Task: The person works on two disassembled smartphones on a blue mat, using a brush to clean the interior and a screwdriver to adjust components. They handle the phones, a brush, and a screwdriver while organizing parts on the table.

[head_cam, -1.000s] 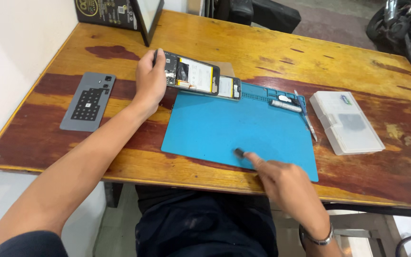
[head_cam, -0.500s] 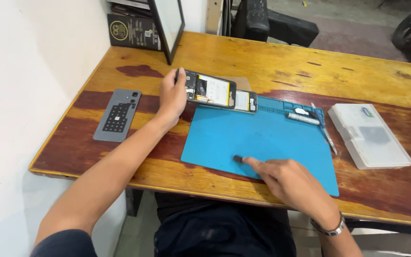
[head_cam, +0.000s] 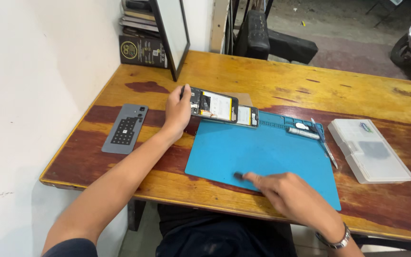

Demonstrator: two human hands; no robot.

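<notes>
The view has drawn back and tilted; both hands sit as they did a second ago. A grey back cover lies far left on the surface. The left hand clamps the opened phone's end. The right hand's fingertips rest on a small dark piece on the blue mat; whether its grip is closed, I cannot tell. A black printed box stands rear-left, a clear parts case right.
</notes>
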